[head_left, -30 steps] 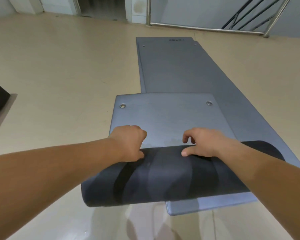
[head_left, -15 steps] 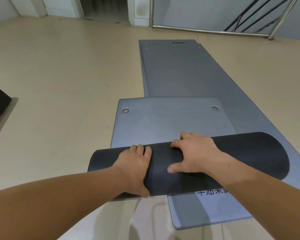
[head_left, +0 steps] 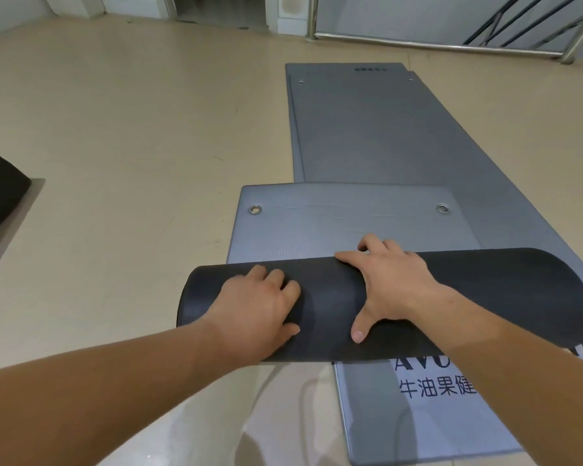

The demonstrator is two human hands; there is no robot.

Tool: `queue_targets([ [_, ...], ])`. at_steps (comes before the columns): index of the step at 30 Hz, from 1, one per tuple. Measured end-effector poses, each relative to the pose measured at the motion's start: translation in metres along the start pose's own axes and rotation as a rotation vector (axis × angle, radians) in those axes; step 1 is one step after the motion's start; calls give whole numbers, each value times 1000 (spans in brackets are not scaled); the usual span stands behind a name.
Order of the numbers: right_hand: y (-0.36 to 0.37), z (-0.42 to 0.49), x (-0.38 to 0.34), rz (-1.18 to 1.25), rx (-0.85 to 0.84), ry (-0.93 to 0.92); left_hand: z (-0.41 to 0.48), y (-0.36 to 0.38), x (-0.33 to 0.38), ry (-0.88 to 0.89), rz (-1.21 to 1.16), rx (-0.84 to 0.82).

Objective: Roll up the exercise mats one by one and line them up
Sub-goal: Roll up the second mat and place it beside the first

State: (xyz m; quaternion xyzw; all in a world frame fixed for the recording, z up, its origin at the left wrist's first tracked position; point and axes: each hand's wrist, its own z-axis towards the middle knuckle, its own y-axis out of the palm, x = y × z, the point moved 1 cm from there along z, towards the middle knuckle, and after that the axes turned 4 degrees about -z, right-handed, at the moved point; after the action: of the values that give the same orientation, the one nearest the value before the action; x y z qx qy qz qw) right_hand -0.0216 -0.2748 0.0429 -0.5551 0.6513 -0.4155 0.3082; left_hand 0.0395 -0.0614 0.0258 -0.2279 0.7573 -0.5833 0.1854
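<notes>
Grey mats: two flat | one half-rolled | left hand, right hand fingers spread flat on roll

Two bare forearms come in from the lower edge of the frame, with no sleeves, watch, bracelet or rings on them. The left hand and right hand wear no gloves; the nails are short and unpainted.

The room is bright. The shiny floor glows near the bottom. Edges bend. The picture is sharp.
</notes>
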Motion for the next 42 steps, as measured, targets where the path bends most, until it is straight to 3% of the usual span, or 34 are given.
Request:
queue_targets([
  [8, 0, -12, -2, -62, 249, 69, 19, 31, 1, -82, 33, -35],
  [17, -6, -17, -1, 88, 79, 24, 45, 13, -26, -11, 6, 28],
  [21, 7, -26, 0, 61, 152, 20, 36, 2, -12, -32, 7, -17],
  [26, -1, -50, 11, 68, 83, -8, 11, -22, 24, -85, -179, -189],
  [31, -21, -65, -2, -98, -163, -10, -8, -25, 35, -123, -594, -500],
  [34, -22, -62, -15, -71, -185, -51, -15, -12, 24, -132, -765, -612],
  [37, -12, -55, -25, -26, -78, -78, -16, -9, 8, -146, -715, -554],
  [42, 3, -31, -51, -87, 127, 8, -22, -26, -22, -275, -296, -242],
])
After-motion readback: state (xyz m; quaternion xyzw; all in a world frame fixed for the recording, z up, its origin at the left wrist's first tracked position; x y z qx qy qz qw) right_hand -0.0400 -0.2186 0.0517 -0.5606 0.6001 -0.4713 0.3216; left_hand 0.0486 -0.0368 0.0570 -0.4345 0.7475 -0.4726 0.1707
